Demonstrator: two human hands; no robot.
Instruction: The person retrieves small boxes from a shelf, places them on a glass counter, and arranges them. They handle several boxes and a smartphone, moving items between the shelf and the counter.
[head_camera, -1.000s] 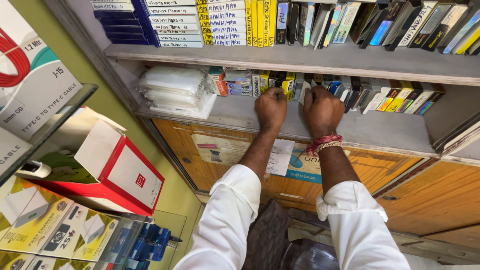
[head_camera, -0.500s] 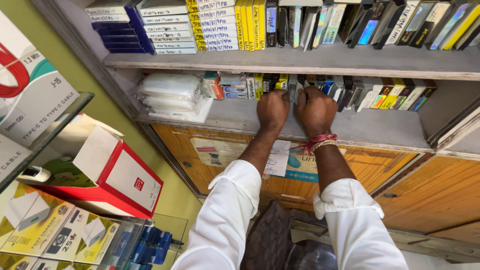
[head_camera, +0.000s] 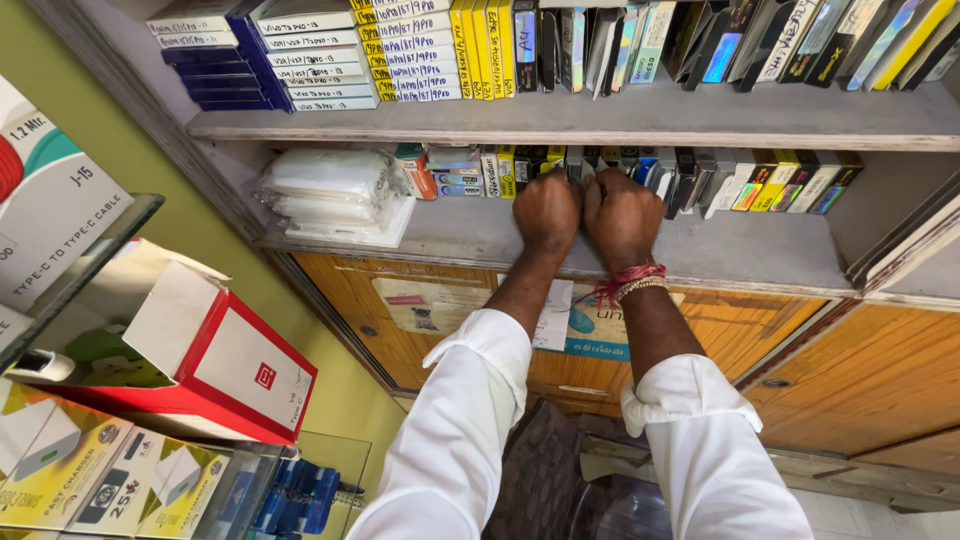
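head view, hands (head_camera: 585, 212) among shelf (head_camera: 740, 250) boxes (head_camera: 700, 180)

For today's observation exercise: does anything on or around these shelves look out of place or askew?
Yes. The red and white box at lower left lies tilted with its flap open. On the top shelf, several slim boxes lean sideways instead of standing straight. The left hand and right hand reach into an orderly row.

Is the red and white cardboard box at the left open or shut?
Open: the red and white cardboard box has its white flap lifted away from the body.
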